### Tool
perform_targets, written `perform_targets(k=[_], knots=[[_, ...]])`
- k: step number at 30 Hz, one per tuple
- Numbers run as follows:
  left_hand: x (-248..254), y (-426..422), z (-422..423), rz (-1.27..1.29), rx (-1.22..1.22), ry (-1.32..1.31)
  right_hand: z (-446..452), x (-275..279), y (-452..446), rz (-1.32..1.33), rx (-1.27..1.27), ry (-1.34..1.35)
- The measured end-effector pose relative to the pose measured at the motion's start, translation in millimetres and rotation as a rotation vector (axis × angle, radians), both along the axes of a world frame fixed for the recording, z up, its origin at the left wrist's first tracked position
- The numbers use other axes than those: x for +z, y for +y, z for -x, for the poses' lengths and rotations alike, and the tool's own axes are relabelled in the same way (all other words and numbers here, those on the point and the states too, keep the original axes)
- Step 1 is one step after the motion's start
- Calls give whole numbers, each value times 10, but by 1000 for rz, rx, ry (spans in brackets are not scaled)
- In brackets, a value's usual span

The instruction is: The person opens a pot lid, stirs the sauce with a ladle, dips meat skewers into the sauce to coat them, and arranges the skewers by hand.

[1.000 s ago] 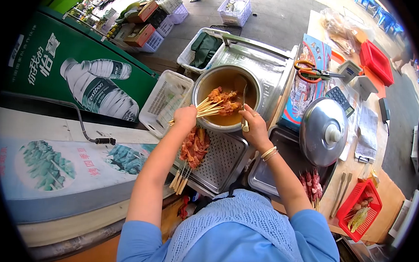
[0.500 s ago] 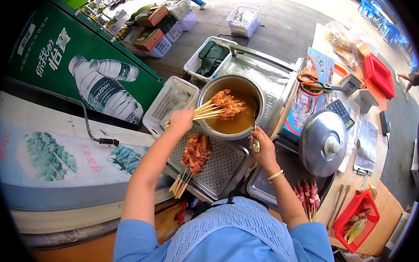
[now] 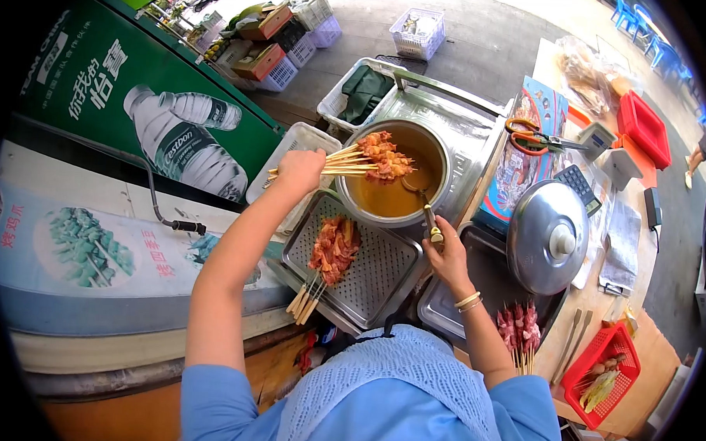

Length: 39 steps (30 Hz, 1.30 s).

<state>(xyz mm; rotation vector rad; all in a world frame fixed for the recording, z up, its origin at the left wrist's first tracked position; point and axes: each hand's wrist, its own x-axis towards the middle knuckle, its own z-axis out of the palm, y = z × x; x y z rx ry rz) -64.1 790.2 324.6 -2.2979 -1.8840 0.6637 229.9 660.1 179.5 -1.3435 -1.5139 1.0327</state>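
Note:
My left hand (image 3: 302, 170) is closed around the sticks of several meat skewers (image 3: 386, 158). Their coated, orange-brown meat is held over a metal pot (image 3: 445, 181) of brown liquid (image 3: 385, 198). In my right hand (image 3: 447, 251) is the handle of a ladle (image 3: 431, 221), its bowl end at the liquid inside the pot. Just below the pot, more meat skewers (image 3: 336, 249) lie on a perforated metal tray (image 3: 383, 280), their handles over its near edge.
Right of the pot are a metal lid (image 3: 547, 237), orange-handled scissors (image 3: 538, 139) and a calculator (image 3: 578, 188). Raw skewers (image 3: 519, 327) lie by a dark tray (image 3: 474, 302). A red basket (image 3: 603, 373) sits at lower right. A green Cestbon-labelled cabinet (image 3: 92, 134) stands at left.
My left hand has shifted slightly left and up with the skewers. The ladle in my right hand has tilted, and its bowl now shows nearer the middle of the pot.

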Motion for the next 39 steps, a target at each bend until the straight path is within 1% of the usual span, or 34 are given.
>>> perform_targets(k=[6, 7, 10, 12, 14, 16, 19, 20, 21, 22, 23, 25, 26, 28, 30, 31, 33, 34, 35, 37, 39], knots=[[202, 28, -75, 4, -46, 106, 10, -137, -116, 51, -23, 37], [237, 30, -85, 4, -48, 109, 13, -138, -125, 84, -20, 64], [312, 29, -81, -17, -86, 118, 6, -98, -158, 70, -24, 54], [343, 28, -63, -43, -77, 106, -10, -81, -173, 93, -11, 64], [345, -15, -49, -13, -48, 96, -22, -80, -208, 118, 4, 71], [273, -85, -8, 18, -15, 81, -37, -90, -260, 140, 16, 127], [-120, -293, 149, 88, 171, -75, -74, -101, -343, 145, 38, 98], [-270, -397, 208, 95, 175, -82, -98, -99, -362, 151, 41, 90], [-418, -528, 265, 83, 234, -148, -120, -91, -387, 165, 52, 90], [-489, -678, 286, 73, 295, -215, -135, -81, -420, 179, 65, 90], [-543, -826, 313, 82, 301, -221, -140, -68, -452, 183, 53, 100], [-583, -1165, 346, 95, 436, -345, -167, -43, -485, 183, 66, 74], [-592, -1354, 376, 99, 443, -350, -172, -19, -506, 172, 73, 55], [-595, -1709, 413, 37, 495, -491, -170, 64, -544, 166, 75, 8], [-570, -2095, 393, -6, 597, -601, -150, 128, -613, 163, 53, 7], [-644, -2306, 426, -8, 599, -609, -143, 145, -661, 160, 55, 0], [-850, -2710, 486, -89, 664, -727, -147, 188, -782, 171, 40, -57], [-797, -2866, 420, -71, 731, -697, -142, 221, -868, 172, 48, -71], [-943, -3071, 487, -96, 721, -742, -137, 254, -954, 190, 50, -72], [-1032, -3401, 524, -127, 722, -796, -121, 300, -1120, 203, 64, -83], [-1059, -3653, 527, -77, 798, -718, -115, 331, -1283, 238, 85, -129]])
